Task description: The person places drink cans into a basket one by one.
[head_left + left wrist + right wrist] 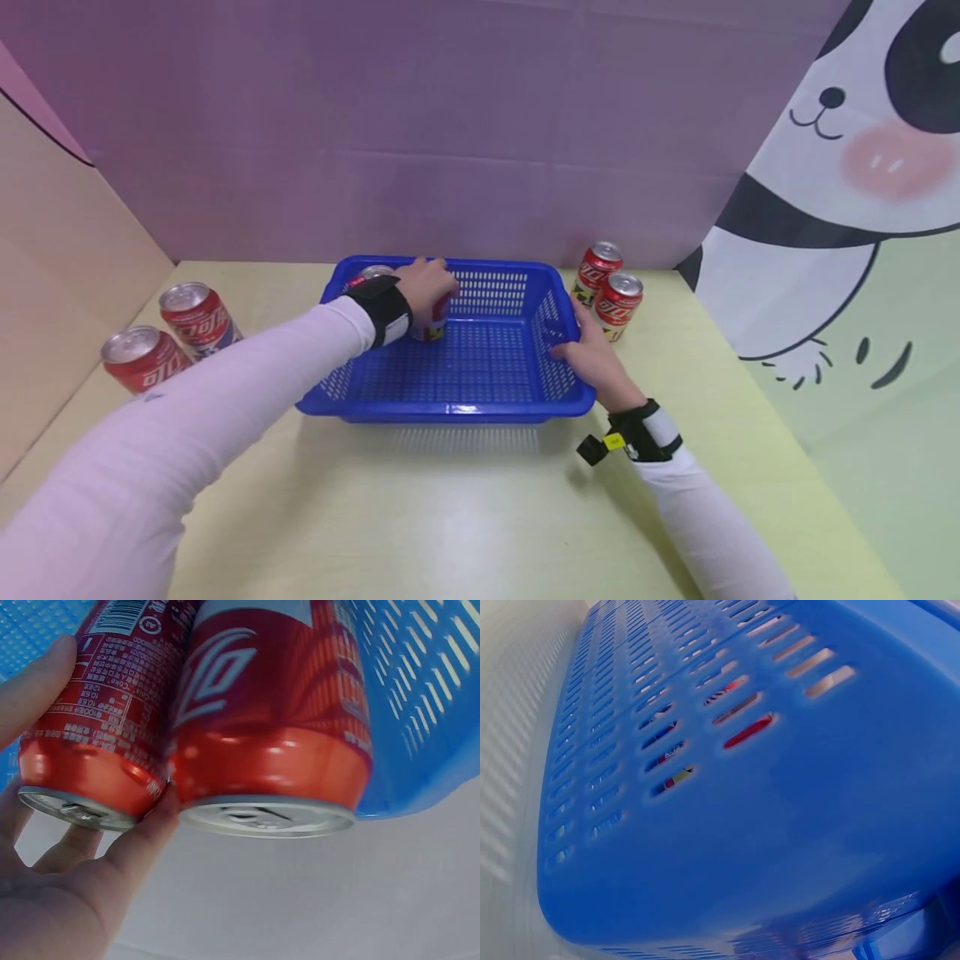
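Observation:
A blue plastic basket point(465, 409) with slotted walls stands in the middle of the table. My left hand point(426, 287) reaches into its left part and grips a red soda can point(101, 712), thumb on one side and fingers on the other. Right beside that can is a second red soda can point(270, 697), also in the basket; in the head view my wrist mostly hides it. My right hand point(596, 354) holds the basket's right rim, thumb on the inner side. The right wrist view shows the slotted basket wall point(780, 825) but not the hand.
Two red soda cans stand at the left, a nearer can point(142, 358) and a farther can point(197, 315), by my left forearm. Two more, a front can point(617, 307) and a back can point(597, 268), stand right of the basket. A purple backdrop point(450, 125) rises behind the table.

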{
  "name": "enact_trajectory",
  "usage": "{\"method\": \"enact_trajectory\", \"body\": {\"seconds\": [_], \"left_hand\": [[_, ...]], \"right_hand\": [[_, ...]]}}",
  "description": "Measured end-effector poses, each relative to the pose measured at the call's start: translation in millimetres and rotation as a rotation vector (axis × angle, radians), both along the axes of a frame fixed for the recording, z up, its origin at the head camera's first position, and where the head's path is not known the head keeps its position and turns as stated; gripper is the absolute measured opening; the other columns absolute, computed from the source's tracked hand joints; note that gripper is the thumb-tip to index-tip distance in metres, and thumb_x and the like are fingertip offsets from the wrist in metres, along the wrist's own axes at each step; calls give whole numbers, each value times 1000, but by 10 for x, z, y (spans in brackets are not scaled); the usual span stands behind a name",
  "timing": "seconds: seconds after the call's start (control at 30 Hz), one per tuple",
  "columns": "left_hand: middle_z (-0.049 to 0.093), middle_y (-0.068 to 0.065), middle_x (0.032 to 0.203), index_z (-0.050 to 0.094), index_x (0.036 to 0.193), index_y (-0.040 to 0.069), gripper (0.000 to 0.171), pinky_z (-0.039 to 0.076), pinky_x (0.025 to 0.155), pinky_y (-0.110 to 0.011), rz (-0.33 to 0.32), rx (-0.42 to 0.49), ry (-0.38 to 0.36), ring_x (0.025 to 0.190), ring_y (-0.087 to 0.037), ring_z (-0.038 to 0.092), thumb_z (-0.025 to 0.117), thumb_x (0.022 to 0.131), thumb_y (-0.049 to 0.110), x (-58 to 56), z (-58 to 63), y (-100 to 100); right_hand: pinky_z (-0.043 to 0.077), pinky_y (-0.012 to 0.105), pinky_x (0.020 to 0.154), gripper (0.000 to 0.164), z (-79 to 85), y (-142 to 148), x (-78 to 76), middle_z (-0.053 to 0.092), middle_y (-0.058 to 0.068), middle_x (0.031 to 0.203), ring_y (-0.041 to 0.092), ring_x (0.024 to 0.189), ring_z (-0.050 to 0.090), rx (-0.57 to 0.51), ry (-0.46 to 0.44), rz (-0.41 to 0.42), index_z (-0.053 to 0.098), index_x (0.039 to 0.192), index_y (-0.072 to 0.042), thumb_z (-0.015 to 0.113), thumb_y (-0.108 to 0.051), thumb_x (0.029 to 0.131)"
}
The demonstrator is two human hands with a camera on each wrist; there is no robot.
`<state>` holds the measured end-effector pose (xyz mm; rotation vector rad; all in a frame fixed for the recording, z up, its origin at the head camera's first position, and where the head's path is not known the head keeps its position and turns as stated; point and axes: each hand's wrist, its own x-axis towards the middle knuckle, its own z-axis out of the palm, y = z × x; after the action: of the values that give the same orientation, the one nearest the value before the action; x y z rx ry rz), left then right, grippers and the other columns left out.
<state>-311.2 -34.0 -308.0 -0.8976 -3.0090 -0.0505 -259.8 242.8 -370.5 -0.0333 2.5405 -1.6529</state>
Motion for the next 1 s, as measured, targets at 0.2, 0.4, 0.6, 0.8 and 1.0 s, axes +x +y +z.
{"method": "enact_trajectory", "body": {"seconds": [0.2, 0.4, 0.6, 0.8, 1.0], "left_hand": [[60, -19, 120, 71, 120, 10, 47, 50, 86, -53, -72, -45, 60, 112, -39, 52, 84, 74, 11, 10, 54, -56], [56, -19, 126, 67, 122, 4, 35, 46, 94, -52, -56, 96, 101, 117, -38, 49, 68, 91, 21, 176, 391, -254], [54, -16, 128, 64, 126, 2, 37, 42, 100, -50, 12, 416, 134, 120, -33, 49, 62, 97, 25, 710, 560, -693], [53, -19, 130, 61, 127, 0, 37, 49, 90, -53, 127, 603, 114, 114, -35, 55, 60, 98, 24, 1214, 334, -1116], [49, -24, 135, 54, 134, -3, 41, 46, 91, -58, 218, 757, 102, 120, -42, 49, 58, 100, 20, 1282, -152, -1389]], "right_hand": [[27, 60, 107, 92, 14, -12, 1, 23, 16, 158, 38, 140, 27, 9, -7, 3, 8, 160, -20, 58, 5, 86], [27, 61, 107, 93, 31, -4, 6, 23, 16, 158, 39, 140, 27, -6, 1, 8, 8, 160, -20, 58, 5, 85], [27, 62, 107, 93, 22, -1, -6, 23, 17, 158, 39, 140, 27, 6, -6, 16, 7, 160, -17, 58, 6, 85], [26, 62, 107, 94, 4, 7, -26, 21, 17, 159, 39, 141, 26, 0, 4, 21, 6, 160, -18, 58, 5, 85], [26, 62, 107, 95, -9, 22, -25, 24, 18, 158, 39, 140, 27, -2, 16, 26, 8, 160, -18, 58, 6, 83]]}}
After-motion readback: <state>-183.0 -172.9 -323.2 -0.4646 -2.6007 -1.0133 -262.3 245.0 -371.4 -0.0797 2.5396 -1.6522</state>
